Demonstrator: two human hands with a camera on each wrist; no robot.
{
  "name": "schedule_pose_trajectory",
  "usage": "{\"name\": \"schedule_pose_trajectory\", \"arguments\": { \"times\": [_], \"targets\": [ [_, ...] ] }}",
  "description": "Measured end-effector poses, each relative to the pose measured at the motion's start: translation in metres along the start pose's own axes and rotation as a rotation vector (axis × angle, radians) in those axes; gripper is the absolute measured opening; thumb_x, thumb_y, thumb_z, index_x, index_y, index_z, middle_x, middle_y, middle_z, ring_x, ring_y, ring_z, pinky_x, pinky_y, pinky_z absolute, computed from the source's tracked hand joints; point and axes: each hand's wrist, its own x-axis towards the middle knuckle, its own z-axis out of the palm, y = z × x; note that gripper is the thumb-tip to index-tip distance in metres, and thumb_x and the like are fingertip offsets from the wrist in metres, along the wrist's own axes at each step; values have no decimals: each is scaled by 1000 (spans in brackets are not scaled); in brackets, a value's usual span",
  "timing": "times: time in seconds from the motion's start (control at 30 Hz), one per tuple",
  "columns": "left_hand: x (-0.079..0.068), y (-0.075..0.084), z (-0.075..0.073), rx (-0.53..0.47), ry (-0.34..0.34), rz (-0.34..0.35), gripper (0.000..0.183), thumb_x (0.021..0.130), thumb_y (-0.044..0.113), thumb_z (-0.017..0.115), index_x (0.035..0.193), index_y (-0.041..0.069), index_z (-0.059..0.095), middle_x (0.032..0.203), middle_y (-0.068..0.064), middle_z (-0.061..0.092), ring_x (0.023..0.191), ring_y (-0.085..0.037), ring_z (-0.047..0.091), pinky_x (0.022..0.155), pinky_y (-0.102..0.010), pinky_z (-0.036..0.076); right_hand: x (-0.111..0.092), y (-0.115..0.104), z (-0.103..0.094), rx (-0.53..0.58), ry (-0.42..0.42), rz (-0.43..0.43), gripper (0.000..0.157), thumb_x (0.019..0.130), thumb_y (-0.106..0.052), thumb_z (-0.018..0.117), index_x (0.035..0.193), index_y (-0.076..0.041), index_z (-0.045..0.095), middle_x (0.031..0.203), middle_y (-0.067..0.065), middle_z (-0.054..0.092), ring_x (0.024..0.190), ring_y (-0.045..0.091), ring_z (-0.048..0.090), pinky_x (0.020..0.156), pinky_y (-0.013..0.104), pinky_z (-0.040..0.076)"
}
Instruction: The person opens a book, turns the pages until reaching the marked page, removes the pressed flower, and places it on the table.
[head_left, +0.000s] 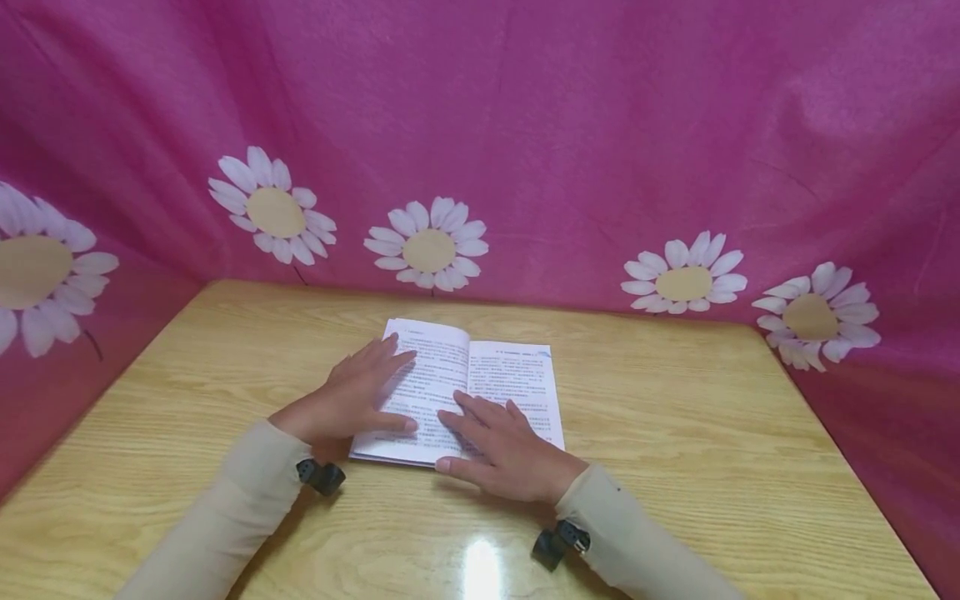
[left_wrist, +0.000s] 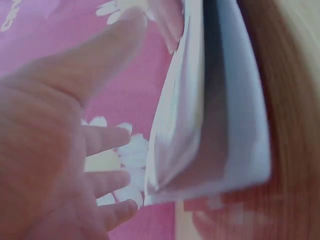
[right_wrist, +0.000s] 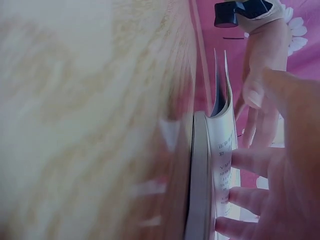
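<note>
An open book point(head_left: 510, 379) with printed white pages lies on the wooden table in the head view. My left hand point(head_left: 348, 398) is over the outer side of its left page, fingers spread and extended towards the top. Across the lower middle of the book, my right hand point(head_left: 501, 443) reaches over the right page, its fingertips on the left page near the fold. In the left wrist view the book's page edges point(left_wrist: 175, 130) stand slightly apart from the cover below. Straight fingertips of the right hand meet the printed page point(right_wrist: 222, 165) in the right wrist view.
The light wooden table point(head_left: 690, 433) spreads around the book. A pink cloth point(head_left: 525, 150) with large white daisies hangs behind it and along both sides. Small black devices point(head_left: 321, 477) are strapped at both wrists, over beige sleeves point(head_left: 247, 500).
</note>
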Motion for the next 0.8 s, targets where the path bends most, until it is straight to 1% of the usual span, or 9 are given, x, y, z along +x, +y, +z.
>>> {"name": "schedule_pose_trajectory", "arguments": {
  "times": [0.07, 0.17, 0.23, 0.3, 0.47, 0.6, 0.8],
  "targets": [
    [-2, 3, 2, 23, -23, 28, 102, 73, 62, 73, 152, 15, 30, 161, -16, 10, 146, -40, 2, 109, -68, 7, 1, 0, 1, -6, -2, 1, 76, 90, -75, 30, 152, -30, 31, 161, -2, 17, 147, 16, 14, 114, 57, 10],
    [-5, 7, 4, -1, -69, 22, 101, 71, 63, 74, 152, 17, 32, 161, -14, 12, 146, -40, 0, 108, -69, 3, 1, 0, 2, -14, -4, 3, 76, 90, -75, 30, 152, -31, 30, 161, -3, 16, 147, 16, 14, 114, 58, 10],
    [-7, 8, 6, -20, -88, 21, 100, 72, 62, 74, 151, 16, 33, 160, -16, 13, 145, -42, 1, 108, -70, 2, 1, 0, 2, -16, -6, 4, 76, 90, -75, 29, 152, -32, 30, 161, -3, 16, 147, 16, 13, 114, 58, 10],
    [-8, 8, 7, -30, -106, 6, 100, 73, 62, 73, 152, 17, 32, 160, -16, 12, 146, -41, 1, 108, -69, 2, 2, -1, 2, -18, -7, 5, 76, 90, -76, 29, 152, -31, 30, 161, -3, 16, 147, 16, 13, 114, 58, 10],
    [-7, 8, 10, -60, -132, -30, 103, 73, 59, 75, 154, 19, 27, 161, -12, 10, 147, -37, -2, 110, -67, 0, 1, -1, 1, -15, -10, 7, 76, 90, -75, 29, 152, -31, 31, 161, -3, 15, 147, 17, 13, 114, 57, 9],
    [-5, 7, 13, -74, -148, -50, 105, 72, 59, 76, 154, 19, 25, 161, -11, 10, 147, -37, 0, 110, -66, -1, 1, -1, 1, -7, -3, 6, 76, 90, -75, 29, 152, -30, 31, 161, -2, 15, 147, 17, 13, 114, 57, 9],
    [-3, 5, 17, -71, -158, -50, 106, 72, 62, 74, 154, 20, 24, 161, -10, 10, 147, -37, 1, 110, -66, 0, 0, 2, -2, 19, 23, -1, 75, 91, -73, 33, 151, -28, 34, 160, 1, 18, 146, 17, 16, 114, 56, 12]
  ]
}}
